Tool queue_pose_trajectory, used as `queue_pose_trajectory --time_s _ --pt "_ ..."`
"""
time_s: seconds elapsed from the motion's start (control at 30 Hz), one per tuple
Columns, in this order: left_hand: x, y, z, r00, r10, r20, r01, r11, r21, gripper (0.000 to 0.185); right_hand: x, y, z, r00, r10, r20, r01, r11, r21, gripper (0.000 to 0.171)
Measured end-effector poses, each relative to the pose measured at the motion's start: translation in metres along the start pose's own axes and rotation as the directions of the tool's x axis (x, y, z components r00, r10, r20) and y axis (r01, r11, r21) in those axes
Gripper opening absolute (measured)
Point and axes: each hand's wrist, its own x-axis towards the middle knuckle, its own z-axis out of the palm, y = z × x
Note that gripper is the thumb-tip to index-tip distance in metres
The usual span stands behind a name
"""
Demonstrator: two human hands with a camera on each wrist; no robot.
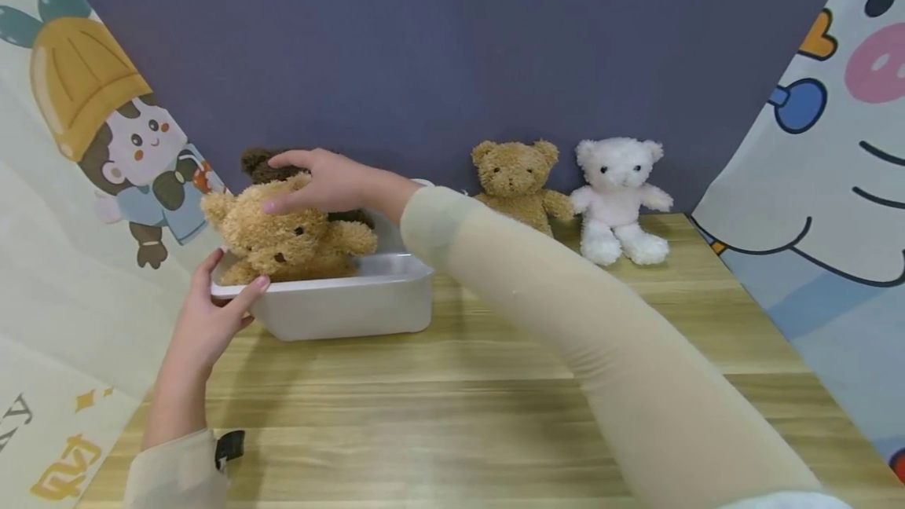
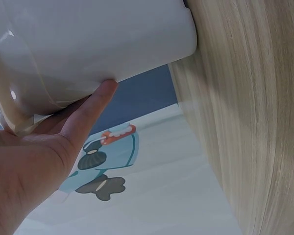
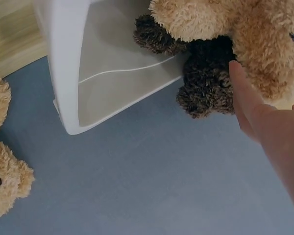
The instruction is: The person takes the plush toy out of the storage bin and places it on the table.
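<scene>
In the head view a white plastic bin [image 1: 346, 309] stands at the left of the table. A light brown teddy bear [image 1: 272, 226] leans inside it, its face toward the near left. Behind that bear is a dark brown teddy bear [image 3: 208, 78], partly hidden by the light one and my right hand. My left hand [image 1: 208, 320] grips the bin's left corner, thumb by the front rim and fingers along the end wall. My right hand [image 1: 328, 179] is over the light bear's head with fingers spread, thumb against its fur and the other fingers reaching toward the dark bear.
A tan teddy bear [image 1: 518, 183] and a white teddy bear [image 1: 618, 199] sit side by side at the table's back. The wooden table [image 1: 424, 415] ends at a blue-grey back panel [image 1: 452, 53]. Printed cloths [image 1: 56, 258] hang on both sides.
</scene>
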Motion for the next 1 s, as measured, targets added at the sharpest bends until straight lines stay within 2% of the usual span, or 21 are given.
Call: queue_pose_trajectory --time_s 0.43,0.6,0.77,1.0 --pt "0.0 0.0 0.0 1.0 0.001 0.008 -0.001 1.0 -0.006 0.109 0.005 -0.006 0.02 0.999 0.01 0.032 -0.01 1.0 0.011 0.09" --pt "0.0 0.0 -0.002 1.0 -0.005 0.006 0.005 1.0 0.003 0.109 0.011 -0.008 0.033 1.0 0.02 -0.023 -0.019 1.0 0.022 0.092" --pt "0.001 0.0 -0.003 1.0 0.004 0.006 -0.004 1.0 0.005 0.107 0.015 -0.01 0.044 0.991 0.093 -0.093 -0.094 0.996 0.003 0.092" --pt "0.0 0.001 -0.001 1.0 0.007 0.001 -0.007 1.0 0.018 0.108 0.015 -0.007 0.049 0.984 0.135 -0.12 -0.134 0.991 0.01 0.091"
